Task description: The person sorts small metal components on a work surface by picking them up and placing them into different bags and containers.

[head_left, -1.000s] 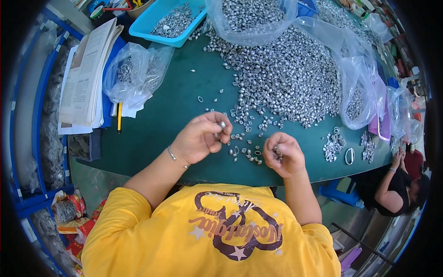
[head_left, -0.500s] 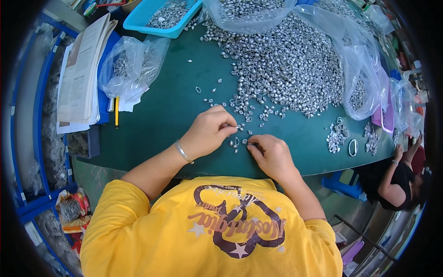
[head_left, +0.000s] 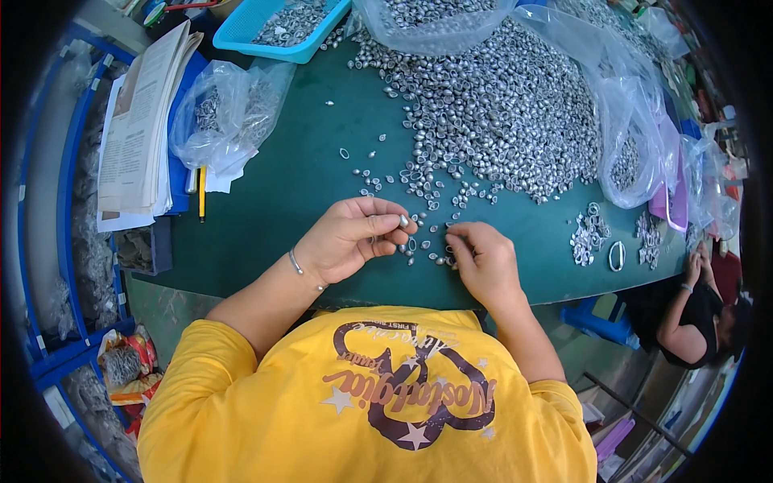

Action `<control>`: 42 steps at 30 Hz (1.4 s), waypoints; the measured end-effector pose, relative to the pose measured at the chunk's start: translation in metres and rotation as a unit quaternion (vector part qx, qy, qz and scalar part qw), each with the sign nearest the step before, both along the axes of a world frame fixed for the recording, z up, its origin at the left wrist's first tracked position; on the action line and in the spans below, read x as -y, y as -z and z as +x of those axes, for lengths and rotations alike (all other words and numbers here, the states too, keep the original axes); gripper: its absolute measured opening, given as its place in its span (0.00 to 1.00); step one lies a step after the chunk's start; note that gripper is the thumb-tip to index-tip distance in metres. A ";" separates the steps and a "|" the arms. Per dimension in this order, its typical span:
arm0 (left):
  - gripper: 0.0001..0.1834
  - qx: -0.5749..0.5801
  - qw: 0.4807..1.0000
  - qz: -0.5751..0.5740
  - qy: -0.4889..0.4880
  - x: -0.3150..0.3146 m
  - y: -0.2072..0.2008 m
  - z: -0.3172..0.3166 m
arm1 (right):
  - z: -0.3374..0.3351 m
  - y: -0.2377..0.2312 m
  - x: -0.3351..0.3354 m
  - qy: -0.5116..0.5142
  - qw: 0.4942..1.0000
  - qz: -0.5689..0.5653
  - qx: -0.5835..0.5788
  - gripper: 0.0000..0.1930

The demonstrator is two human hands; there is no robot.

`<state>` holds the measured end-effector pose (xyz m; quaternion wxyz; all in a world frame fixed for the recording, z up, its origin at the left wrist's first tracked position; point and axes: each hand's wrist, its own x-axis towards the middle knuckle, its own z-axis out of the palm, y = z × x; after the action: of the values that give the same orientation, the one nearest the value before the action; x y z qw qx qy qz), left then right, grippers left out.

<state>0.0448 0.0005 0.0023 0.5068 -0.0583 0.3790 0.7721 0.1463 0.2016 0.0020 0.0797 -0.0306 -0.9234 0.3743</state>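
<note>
Between the thumb and fingers of my left hand [head_left: 350, 233] is a small silver drop-shaped metal piece [head_left: 403, 220]; the palm is turned partly up. A bangle circles that wrist. Close to its right, my right hand [head_left: 487, 259] has thumb and forefinger nearly together above the green tabletop [head_left: 322, 153], by a tiny metal piece at the fingertips; whether it is gripped is too small to tell. A few loose pieces [head_left: 412, 244] lie between the hands. Beyond them spreads a large heap of similar silver pieces [head_left: 507, 113], some domed, some like open oval rings.
A blue basket [head_left: 302, 53] of metal parts stands far left, near a clear bag [head_left: 211, 121] and stacked papers [head_left: 145, 129]. Clear bags [head_left: 632, 153] border the heap at right, with small part piles [head_left: 590, 237] nearer. Another person [head_left: 684, 322] sits at far right.
My left hand has rolled palm-up, now showing a metal piece at its fingertips. My right hand has moved slightly right and forward.
</note>
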 end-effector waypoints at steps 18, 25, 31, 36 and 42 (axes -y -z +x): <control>0.07 0.145 0.981 0.132 0.008 -0.006 0.006 0.002 | -0.005 -0.001 -0.004 0.033 0.966 -0.243 0.080 0.04; 0.05 -0.145 0.975 -0.142 0.085 -0.016 -0.007 0.002 | 0.002 -0.004 -0.012 0.001 0.716 -0.687 0.123 0.06; 0.03 -0.734 0.641 -0.192 0.119 -0.032 0.010 0.007 | 0.011 0.004 -0.030 -0.017 0.637 -0.764 0.098 0.06; 0.03 -0.749 0.618 -0.202 0.125 -0.034 0.007 0.005 | 0.020 0.002 -0.026 -0.008 0.917 -0.381 0.118 0.04; 0.05 -0.052 0.993 -0.041 0.097 -0.026 0.000 0.002 | 0.020 -0.001 -0.010 -0.067 0.993 -0.081 0.047 0.05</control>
<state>0.0472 0.0260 0.0026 0.5564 -0.0018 0.4404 0.7046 0.1661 0.2118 0.0031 0.0084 0.0073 -0.8928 0.4504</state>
